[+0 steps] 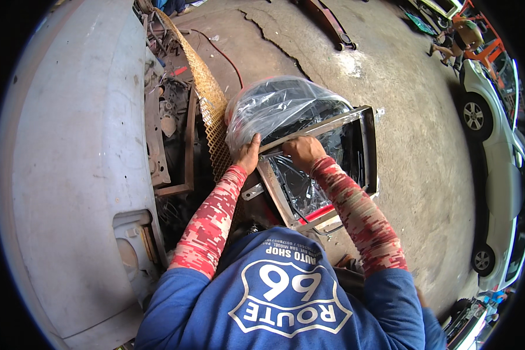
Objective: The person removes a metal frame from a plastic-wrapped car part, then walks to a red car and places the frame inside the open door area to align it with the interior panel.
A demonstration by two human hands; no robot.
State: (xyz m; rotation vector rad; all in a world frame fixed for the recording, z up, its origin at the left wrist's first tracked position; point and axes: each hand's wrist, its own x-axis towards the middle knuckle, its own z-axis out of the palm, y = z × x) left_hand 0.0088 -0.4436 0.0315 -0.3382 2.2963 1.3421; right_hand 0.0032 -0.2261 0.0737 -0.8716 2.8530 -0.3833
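A rectangular frame of bare metal angle bars (326, 124) lies tilted in front of me, over a bulky dark object wrapped in clear plastic sheeting (274, 105). My left hand (248, 156) is at the frame's left corner, thumb pointing away from me and pressed by the bar and plastic. Its other fingers are mostly hidden, but it appears to grip the corner. Inside the upper bar, my right hand (303, 153) is closed in a fist. A thin metal piece shows beside it toward the left corner; what the fist holds is unclear. A flat tab with holes (252, 192) juts from the frame's side.
A large pale grey vehicle panel (76, 163) fills the left. Beside it run a rusty expanded-metal mesh strip (207, 93) and metal parts. A white car (501, 169) stands at right, with a crouching person (464, 41) beyond. A metal arm (329, 23) lies on the concrete floor (414, 134).
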